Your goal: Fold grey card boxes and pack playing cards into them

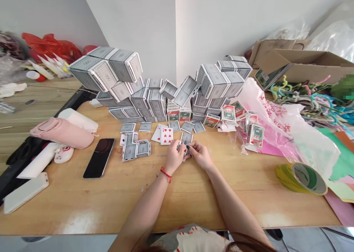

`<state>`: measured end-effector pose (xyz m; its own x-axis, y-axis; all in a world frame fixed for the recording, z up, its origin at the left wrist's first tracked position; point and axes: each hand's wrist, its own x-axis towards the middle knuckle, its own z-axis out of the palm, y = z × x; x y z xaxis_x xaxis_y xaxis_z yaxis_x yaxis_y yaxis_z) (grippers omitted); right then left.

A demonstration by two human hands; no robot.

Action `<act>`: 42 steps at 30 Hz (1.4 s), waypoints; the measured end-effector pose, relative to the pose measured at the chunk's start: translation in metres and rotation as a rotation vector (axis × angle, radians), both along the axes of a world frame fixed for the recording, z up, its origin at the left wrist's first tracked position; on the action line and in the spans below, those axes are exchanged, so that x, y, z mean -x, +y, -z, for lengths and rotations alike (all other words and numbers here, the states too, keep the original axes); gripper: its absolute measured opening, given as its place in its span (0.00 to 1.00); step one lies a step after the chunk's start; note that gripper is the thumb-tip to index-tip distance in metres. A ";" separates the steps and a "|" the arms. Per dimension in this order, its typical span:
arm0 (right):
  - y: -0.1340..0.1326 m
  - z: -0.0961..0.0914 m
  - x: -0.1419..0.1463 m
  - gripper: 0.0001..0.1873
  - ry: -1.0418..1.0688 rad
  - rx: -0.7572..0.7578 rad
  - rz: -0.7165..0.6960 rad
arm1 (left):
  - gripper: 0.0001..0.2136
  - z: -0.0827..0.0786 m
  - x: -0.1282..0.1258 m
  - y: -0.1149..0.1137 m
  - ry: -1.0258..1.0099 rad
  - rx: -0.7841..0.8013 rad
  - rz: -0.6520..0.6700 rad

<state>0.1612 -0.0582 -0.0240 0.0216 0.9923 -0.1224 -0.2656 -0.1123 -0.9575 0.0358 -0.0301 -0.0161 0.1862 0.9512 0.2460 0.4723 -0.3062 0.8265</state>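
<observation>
2 hands are brought together at lower centre of the frame, with a few playing cards (183,149) pinched between the fingertips of the left hand (174,157) and right hand (200,154), just above the worktop (132,193). A face-up hearts card (167,136) is lying just beyond them; a "2" is legible on a spade card (123,139).

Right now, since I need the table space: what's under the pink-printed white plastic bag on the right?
Edges of pink paper and green paper show beneath the plastic bag; the rest is covered.
</observation>
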 end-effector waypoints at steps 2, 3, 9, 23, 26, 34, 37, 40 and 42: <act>0.000 0.000 0.001 0.15 -0.002 -0.007 0.001 | 0.12 0.002 0.000 0.000 0.002 -0.005 -0.019; 0.000 0.000 0.001 0.15 -0.002 -0.009 0.002 | 0.12 0.003 -0.001 0.000 -0.002 -0.005 -0.031; 0.001 -0.002 0.004 0.15 -0.011 0.001 -0.006 | 0.13 0.006 -0.002 -0.001 -0.040 0.011 -0.095; -0.001 -0.010 0.001 0.14 -0.059 0.014 -0.139 | 0.15 0.000 0.000 0.001 -0.071 0.091 0.113; -0.001 -0.009 0.002 0.14 -0.038 0.020 -0.137 | 0.16 0.001 0.001 0.001 -0.137 0.148 0.095; 0.004 -0.001 0.007 0.15 -0.021 -0.040 0.162 | 0.11 -0.002 0.001 0.004 -0.382 0.287 0.059; 0.007 0.000 0.004 0.17 0.024 -0.028 0.148 | 0.10 -0.002 0.001 0.005 -0.395 0.262 0.033; 0.006 -0.001 0.003 0.18 0.053 -0.022 0.126 | 0.09 0.000 0.002 0.007 -0.362 0.238 0.016; 0.005 -0.003 0.004 0.19 0.042 -0.037 0.115 | 0.10 0.001 0.003 0.008 -0.330 0.221 -0.004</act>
<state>0.1570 -0.0533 -0.0213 0.1307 0.9874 -0.0887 -0.3142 -0.0436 -0.9484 0.0327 -0.0223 -0.0175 0.1278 0.9884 0.0815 0.1709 -0.1029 0.9799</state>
